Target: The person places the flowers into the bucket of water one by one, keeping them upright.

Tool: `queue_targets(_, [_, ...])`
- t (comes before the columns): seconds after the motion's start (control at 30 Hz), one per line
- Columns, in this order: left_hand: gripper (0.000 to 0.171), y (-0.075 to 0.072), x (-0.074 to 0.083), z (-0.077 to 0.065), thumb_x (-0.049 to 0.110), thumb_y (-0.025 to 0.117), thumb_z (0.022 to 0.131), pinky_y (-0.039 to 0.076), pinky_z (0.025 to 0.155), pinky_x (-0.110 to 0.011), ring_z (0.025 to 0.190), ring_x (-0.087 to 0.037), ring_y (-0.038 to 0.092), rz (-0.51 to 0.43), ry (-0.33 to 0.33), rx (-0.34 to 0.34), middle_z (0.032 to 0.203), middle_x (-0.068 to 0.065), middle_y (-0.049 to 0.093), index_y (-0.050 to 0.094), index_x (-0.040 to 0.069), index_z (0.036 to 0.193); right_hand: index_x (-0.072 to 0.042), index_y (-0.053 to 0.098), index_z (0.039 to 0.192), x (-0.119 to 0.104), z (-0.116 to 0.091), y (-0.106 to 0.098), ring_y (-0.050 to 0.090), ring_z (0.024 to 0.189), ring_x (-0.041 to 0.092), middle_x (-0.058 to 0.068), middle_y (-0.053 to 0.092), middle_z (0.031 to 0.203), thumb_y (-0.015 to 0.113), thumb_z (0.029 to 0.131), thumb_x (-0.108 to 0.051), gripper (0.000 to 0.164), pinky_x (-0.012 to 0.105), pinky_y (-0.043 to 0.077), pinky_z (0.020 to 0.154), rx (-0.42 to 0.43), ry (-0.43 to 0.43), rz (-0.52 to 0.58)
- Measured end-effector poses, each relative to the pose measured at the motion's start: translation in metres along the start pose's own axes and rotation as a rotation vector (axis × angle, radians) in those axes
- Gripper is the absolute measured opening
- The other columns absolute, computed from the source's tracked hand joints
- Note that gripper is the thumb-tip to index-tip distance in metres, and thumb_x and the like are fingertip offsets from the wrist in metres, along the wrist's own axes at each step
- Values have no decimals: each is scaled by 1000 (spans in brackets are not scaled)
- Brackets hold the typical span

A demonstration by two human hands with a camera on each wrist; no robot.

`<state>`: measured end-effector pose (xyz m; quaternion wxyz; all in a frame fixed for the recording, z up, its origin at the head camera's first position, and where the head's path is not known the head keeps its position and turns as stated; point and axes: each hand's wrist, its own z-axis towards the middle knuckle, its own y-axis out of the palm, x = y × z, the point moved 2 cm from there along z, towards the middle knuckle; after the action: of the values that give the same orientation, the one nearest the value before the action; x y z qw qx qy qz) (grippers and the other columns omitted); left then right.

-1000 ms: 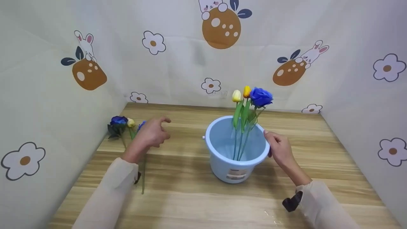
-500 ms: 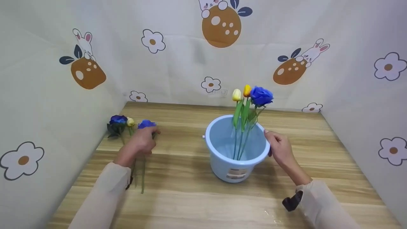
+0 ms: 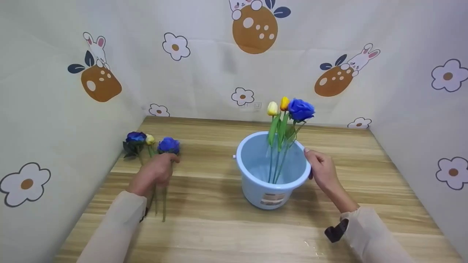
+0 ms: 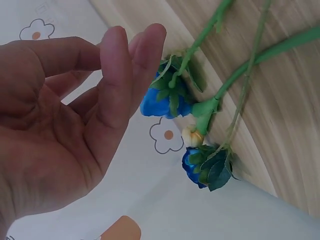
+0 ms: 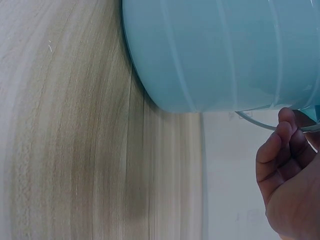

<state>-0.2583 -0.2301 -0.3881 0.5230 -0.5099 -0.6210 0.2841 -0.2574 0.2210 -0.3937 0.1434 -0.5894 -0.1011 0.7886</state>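
Note:
My left hand (image 3: 157,170) hovers by the stem of a blue rose (image 3: 169,145) lying on the table. In the left wrist view its fingers are loosely bent, with nothing between them, and the rose head (image 4: 167,97) shows just past the fingertips. Beside that rose lie a pale yellow tulip (image 3: 150,139) and a darker blue rose (image 3: 136,137). My right hand (image 3: 323,168) grips the rim of a light blue bucket (image 3: 267,197) on its right side. Inside the bucket stand a pale yellow tulip (image 3: 272,109), an orange tulip (image 3: 285,103) and a blue rose (image 3: 301,109).
The wooden table (image 3: 219,233) is closed in by a patterned fabric wall (image 3: 204,80) at the back and on both sides. The lying flowers are near the left wall, their stems pointing toward the front. The bucket's handle (image 5: 257,121) hangs by the right hand.
My left hand has moved left and down, from above the blue rose to beside its stem, uncovering the bloom. The right hand and the bucket have stayed put.

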Motion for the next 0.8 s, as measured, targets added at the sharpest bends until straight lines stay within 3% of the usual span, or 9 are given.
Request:
queue_targets(0.2, [60, 5, -4, -2, -15, 51, 70, 48, 65, -34, 79, -23, 48, 52, -3, 19, 98, -13, 61, 55, 4, 127, 7, 58, 71, -8, -3, -1, 47, 41, 13, 2, 50, 51, 48, 99, -25, 44, 30, 43, 42, -6, 6, -34])
queue_targets(0.37, [60, 11, -8, -5, -14, 46, 72, 44, 54, -29, 82, -24, 52, -54, -60, 5, 105, -14, 58, 53, 1, 129, 8, 59, 71, -6, -2, -1, 48, 41, 19, 2, 50, 50, 49, 99, -25, 44, 31, 42, 41, -6, 9, -35])
queue_targets(0.47, [63, 13, -10, -5, -17, 46, 72, 45, 56, -28, 89, -26, 52, -79, -87, 5, 115, -15, 58, 52, 1, 132, 8, 58, 70, -5, -2, -1, 48, 41, 18, 3, 50, 49, 49, 99, -24, 44, 30, 42, 41, -13, 5, -28])
queue_targets(0.67, [69, 17, -13, -5, -21, 48, 69, 44, 51, -27, 94, -29, 50, -28, -100, -23, 126, -18, 55, 52, 2, 133, 10, 56, 70, -6, -2, -1, 47, 42, 13, 3, 50, 51, 47, 100, -21, 44, 32, 43, 42, -25, -1, -14])
queue_targets(0.8, [61, 20, -15, -4, -17, 49, 74, 44, 52, -28, 87, -27, 52, 13, -88, -52, 120, -18, 58, 55, 3, 131, 9, 56, 69, -7, -3, -1, 46, 41, 12, 6, 50, 50, 47, 99, -21, 43, 32, 42, 41, -14, -9, -18])
